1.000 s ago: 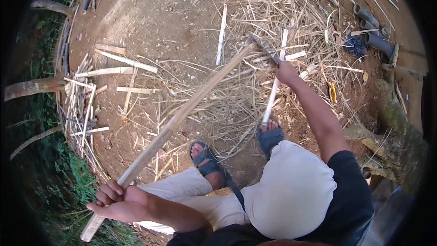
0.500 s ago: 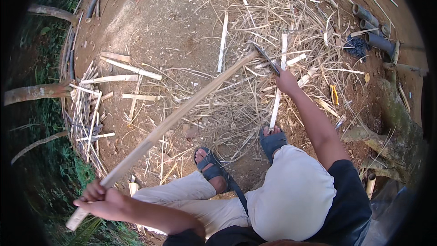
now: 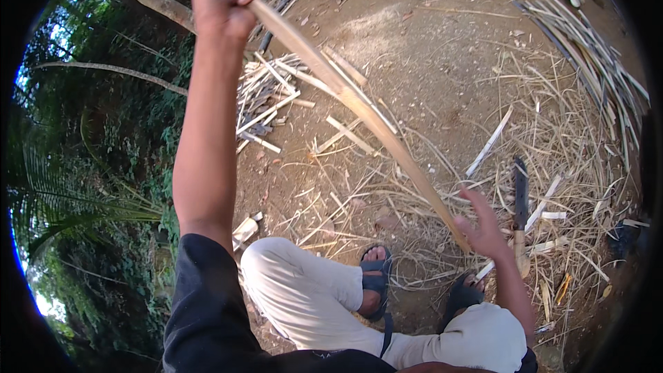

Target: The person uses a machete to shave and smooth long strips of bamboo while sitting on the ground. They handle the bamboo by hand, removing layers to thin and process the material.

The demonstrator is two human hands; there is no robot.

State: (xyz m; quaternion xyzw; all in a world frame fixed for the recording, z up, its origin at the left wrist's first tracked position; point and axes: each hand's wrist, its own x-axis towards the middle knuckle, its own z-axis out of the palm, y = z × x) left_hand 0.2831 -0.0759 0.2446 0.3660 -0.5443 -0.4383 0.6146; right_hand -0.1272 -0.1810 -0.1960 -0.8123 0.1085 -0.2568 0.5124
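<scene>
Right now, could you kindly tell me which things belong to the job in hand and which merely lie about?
Job:
long, pale strip of wood or bamboo, gripped in the left hand
probably the dark-bladed knife near the right hand

Lying about:
pile of short pale sticks
thin straw-coloured shavings

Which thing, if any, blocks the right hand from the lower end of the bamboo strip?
Nothing visible does: the right hand is open beside the bamboo strip at its lower end; contact is unclear. The machete lies on the hand's other side.
</scene>
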